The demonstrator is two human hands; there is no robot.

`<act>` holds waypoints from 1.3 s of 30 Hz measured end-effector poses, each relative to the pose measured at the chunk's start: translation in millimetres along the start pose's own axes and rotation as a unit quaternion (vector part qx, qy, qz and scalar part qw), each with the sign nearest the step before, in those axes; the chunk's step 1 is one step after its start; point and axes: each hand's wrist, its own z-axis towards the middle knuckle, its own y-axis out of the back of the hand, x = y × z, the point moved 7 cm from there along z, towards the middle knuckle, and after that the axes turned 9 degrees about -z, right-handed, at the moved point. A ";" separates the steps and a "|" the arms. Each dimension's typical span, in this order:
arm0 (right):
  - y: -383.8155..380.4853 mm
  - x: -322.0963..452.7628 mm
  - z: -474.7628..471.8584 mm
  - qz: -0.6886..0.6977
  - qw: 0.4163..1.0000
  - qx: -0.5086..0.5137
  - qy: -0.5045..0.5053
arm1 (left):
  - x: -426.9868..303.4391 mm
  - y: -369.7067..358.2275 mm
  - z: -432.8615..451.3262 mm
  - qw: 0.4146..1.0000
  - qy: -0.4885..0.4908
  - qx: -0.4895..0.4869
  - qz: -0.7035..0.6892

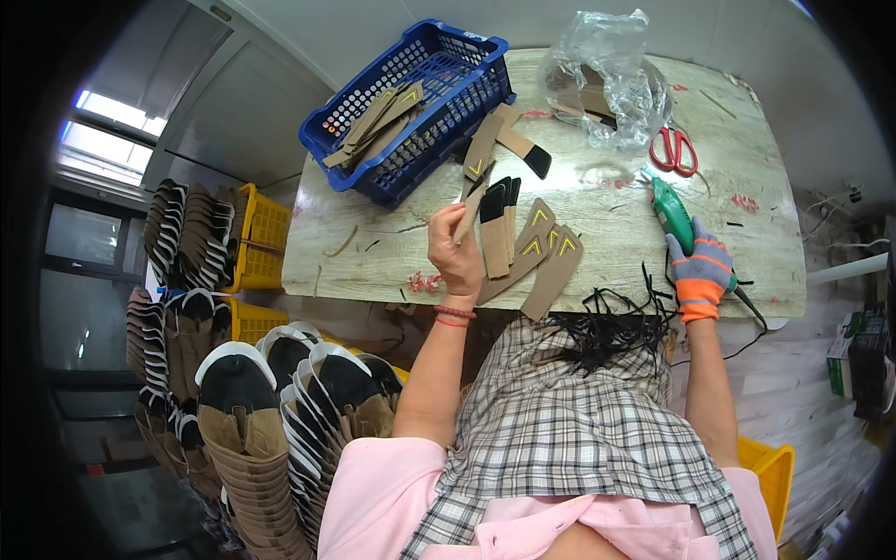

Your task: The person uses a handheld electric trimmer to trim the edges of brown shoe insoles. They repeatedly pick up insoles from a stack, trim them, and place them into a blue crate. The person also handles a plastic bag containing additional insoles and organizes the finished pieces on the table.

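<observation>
My left hand, bare with a beaded bracelet at the wrist, pinches a tan fabric strap piece over the table's left half. In my right hand, gloved in grey and orange, is a green corded electric cutter, its head pointing away from me on the tabletop. Between the hands lie several brown pieces with yellow chevrons and a small stack of black-tipped tan strips. Beyond my left hand, another chevron piece rests near a black-tipped strip.
A blue plastic basket holding more pieces stands at the back left. A clear plastic bag and red-handled scissors are at the back right. Black trimmings hang over my plaid apron. Stacked boot uppers crowd the left.
</observation>
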 end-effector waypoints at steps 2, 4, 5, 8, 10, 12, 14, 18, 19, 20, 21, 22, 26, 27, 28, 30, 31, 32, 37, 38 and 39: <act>0.6 0.1 -0.2 0.000 1.000 -0.003 0.000 | -2.1 -8.2 -7.4 0.983 -0.094 0.094 0.125; 0.6 0.5 -0.2 -0.002 1.000 0.001 0.002 | 8.4 -17.7 -14.1 0.959 -0.103 0.209 0.161; 0.2 0.7 0.0 -0.005 1.000 0.006 0.004 | 10.8 -22.2 -17.9 0.938 -0.118 0.262 0.193; 1.0 -0.5 0.7 -0.004 1.000 0.007 0.000 | 2.4 -13.5 -7.4 0.928 -0.161 0.256 0.219; 1.9 0.8 0.9 0.002 1.000 0.000 0.000 | 12.8 -10.6 4.4 0.955 0.009 0.221 0.199; 0.1 0.8 0.7 -0.001 1.000 0.012 -0.003 | 23.8 -19.4 5.3 0.949 0.173 0.189 0.181; 0.4 0.2 0.2 0.001 1.000 0.011 -0.003 | 22.0 -45.7 0.3 0.907 0.169 0.228 0.312; 0.7 0.0 1.0 0.000 1.000 0.007 -0.004 | 34.1 -66.1 2.1 0.868 0.187 0.248 0.387; 1.0 0.4 0.4 -0.001 1.000 0.006 -0.003 | 39.2 -66.1 2.6 0.861 0.197 0.259 0.391; 0.9 0.4 -0.2 -0.002 1.000 0.011 -0.002 | 40.3 -69.5 0.6 0.854 0.178 0.283 0.398; 1.3 1.0 0.4 -0.002 1.000 0.011 0.000 | 41.3 -71.5 0.1 0.847 0.158 0.302 0.408; 2.7 1.1 0.7 -0.002 1.000 0.004 0.001 | 41.4 -73.9 -0.5 0.840 0.132 0.320 0.418; 3.2 0.1 -0.7 0.005 1.000 0.008 -0.004 | 44.4 -74.2 -1.3 0.835 0.098 0.348 0.416; 3.8 0.4 -0.6 0.004 1.000 0.003 -0.002 | 45.4 -71.3 -0.1 0.838 0.095 0.349 0.410; 4.4 0.9 -0.2 0.003 1.000 -0.004 0.001 | 47.7 -68.0 1.4 0.838 0.100 0.348 0.408; 4.0 0.9 0.0 -0.001 1.000 -0.005 0.000 | 50.1 -67.0 3.3 0.837 0.081 0.358 0.406; 3.8 0.9 -0.3 -0.004 1.000 -0.005 0.001 | 50.7 -68.2 2.9 0.833 0.064 0.370 0.405; 3.4 0.7 -0.3 0.000 1.000 -0.004 0.000 | 51.0 -69.3 2.3 0.827 0.049 0.378 0.413; 2.7 0.5 -0.4 0.005 1.000 -0.004 -0.002 | 46.8 -77.0 8.0 0.812 -0.034 0.386 0.436; 2.3 0.2 -0.2 0.006 1.000 -0.004 -0.003 | 46.8 -76.9 11.0 0.816 -0.039 0.387 0.428; 1.8 0.0 -0.7 0.007 1.000 -0.001 -0.003 | 46.1 -75.1 14.8 0.822 -0.046 0.384 0.417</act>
